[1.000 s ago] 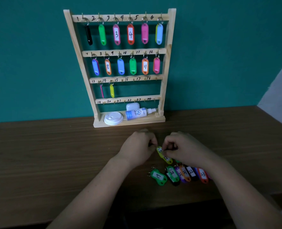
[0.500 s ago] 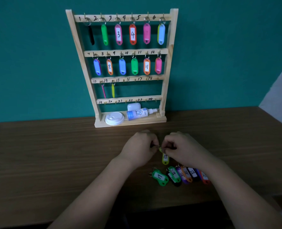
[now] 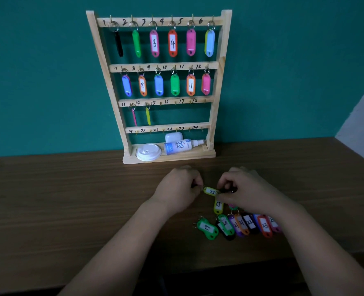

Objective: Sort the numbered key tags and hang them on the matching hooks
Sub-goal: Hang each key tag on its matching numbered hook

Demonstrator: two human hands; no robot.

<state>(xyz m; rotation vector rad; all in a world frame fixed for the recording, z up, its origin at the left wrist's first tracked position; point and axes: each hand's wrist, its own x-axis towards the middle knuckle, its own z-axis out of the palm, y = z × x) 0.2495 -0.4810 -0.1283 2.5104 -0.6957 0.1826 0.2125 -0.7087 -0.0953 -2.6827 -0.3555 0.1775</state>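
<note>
A yellow-green key tag [image 3: 210, 191] marked 15 lies level between my hands, just above the table. My left hand [image 3: 180, 192] pinches its ring end and my right hand [image 3: 244, 192] pinches the other end. A second yellow-green tag [image 3: 218, 206] sits right below, by my right hand. Several loose numbered tags [image 3: 238, 226] lie in a row on the table, with a green one marked 19 [image 3: 207, 228] at the left. The wooden hook rack [image 3: 218, 86] stands against the wall. Its top two rows are full, and hooks 13 and 14 hold tags [image 3: 140, 116].
On the rack's base [image 3: 204, 155] lie a white cup lid [image 3: 148, 152], a spray bottle [image 3: 182, 145] and a small white case [image 3: 173, 137]. The brown table [image 3: 70, 199] runs left and right, its front edge near my forearms. A pale wall section [image 3: 362, 116] shows at the right.
The yellow-green tag has turned from hanging down to lying level between my hands, which have drawn slightly apart. A second yellow-green tag now shows below it.
</note>
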